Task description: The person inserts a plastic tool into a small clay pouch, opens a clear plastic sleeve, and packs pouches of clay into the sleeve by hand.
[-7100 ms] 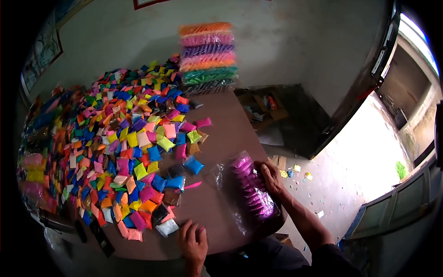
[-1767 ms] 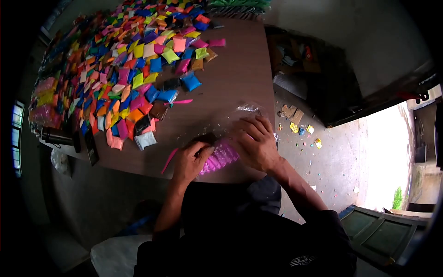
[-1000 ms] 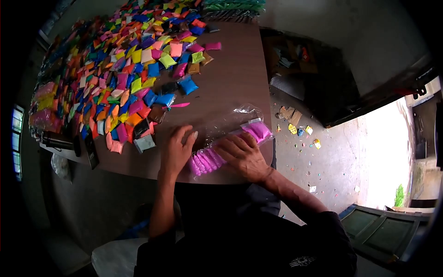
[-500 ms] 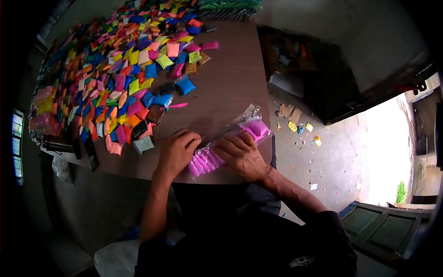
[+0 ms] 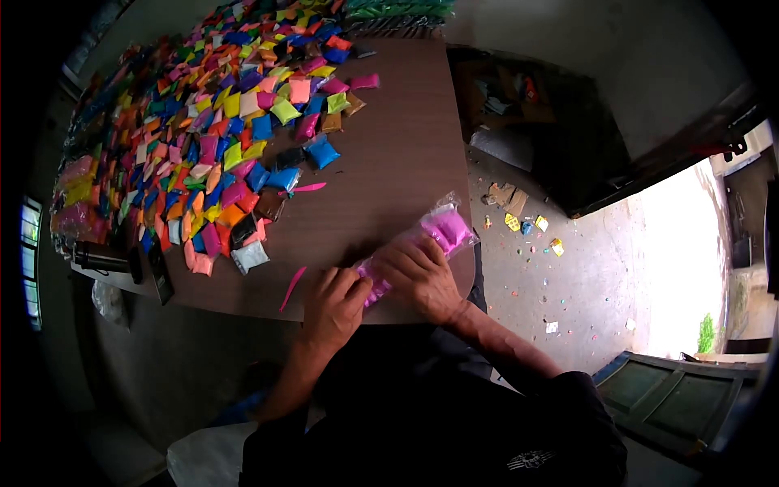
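**Closing up the pink bag**

We press the clear bag of pink packets (image 5: pixel 430 235) flat at the near edge of the counter (image 5: pixel 398 154). Our right hand (image 5: pixel 422 276) lies on its middle, fingers clenched over it; our left hand (image 5: pixel 337 304) pinches its near end. Next, we judge, that end needs sealing. A loose pink strip (image 5: pixel 292 286) lies just left of the bag.

Two hands, left (image 5: pixel 339 307) and right (image 5: pixel 420 274), one pink-filled bag (image 5: pixel 438 231), two loose pink strips (image 5: pixel 293 286).
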The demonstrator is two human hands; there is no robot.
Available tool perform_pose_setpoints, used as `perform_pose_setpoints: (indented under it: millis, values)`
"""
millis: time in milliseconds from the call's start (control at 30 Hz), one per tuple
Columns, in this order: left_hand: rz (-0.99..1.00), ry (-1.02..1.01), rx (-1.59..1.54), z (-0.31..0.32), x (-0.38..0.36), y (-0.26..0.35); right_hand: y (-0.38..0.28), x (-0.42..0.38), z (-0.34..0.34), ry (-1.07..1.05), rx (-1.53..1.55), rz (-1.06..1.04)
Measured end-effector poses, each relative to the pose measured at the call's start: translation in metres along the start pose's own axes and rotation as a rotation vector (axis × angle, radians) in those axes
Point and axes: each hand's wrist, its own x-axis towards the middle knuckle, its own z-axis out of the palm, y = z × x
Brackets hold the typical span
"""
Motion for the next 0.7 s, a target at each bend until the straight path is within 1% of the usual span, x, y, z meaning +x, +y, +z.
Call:
perform_pose_setpoints:
  millis: [100, 233, 300, 400, 533, 600, 633, 667, 700]
  values:
    - [0.019, 0.035, 0.02, 0.003, -0.001, 0.003, 0.004, -0.006, 0.005, 0.043, 0.058, 0.03]
    - [0.023, 0.017, 0.0, 0.002, -0.006, 0.005, 0.007, -0.01, 0.003, 0.053, 0.109, 0.036]
    - [-0.003, 0.012, -0.023, 0.003, -0.007, 0.006, 0.011, -0.013, 0.001, 0.142, 0.23, 0.048]
    - [-0.012, 0.034, -0.016, 0.003, -0.008, 0.01, 0.014, -0.012, -0.007, 0.157, 0.224, 0.025]
    - [-0.03, 0.041, -0.027, 0.008, -0.016, 0.008, 0.021, -0.018, -0.036, 0.137, 0.176, 0.041]
    - [-0.016, 0.039, -0.048, 0.005, -0.015, 0.009, 0.039, -0.021, -0.039, 0.22, 0.119, 0.051]
    - [-0.015, 0.039, -0.049, 0.006, -0.016, 0.009, 0.043, -0.021, -0.04, 0.221, 0.05, 0.133]
    - [0.003, 0.048, -0.03, 0.006, -0.016, 0.008, 0.05, -0.02, -0.04, 0.221, 0.049, 0.134]
    - [0.022, 0.055, -0.011, 0.007, -0.017, 0.008, 0.056, -0.01, -0.046, 0.202, -0.032, 0.155]
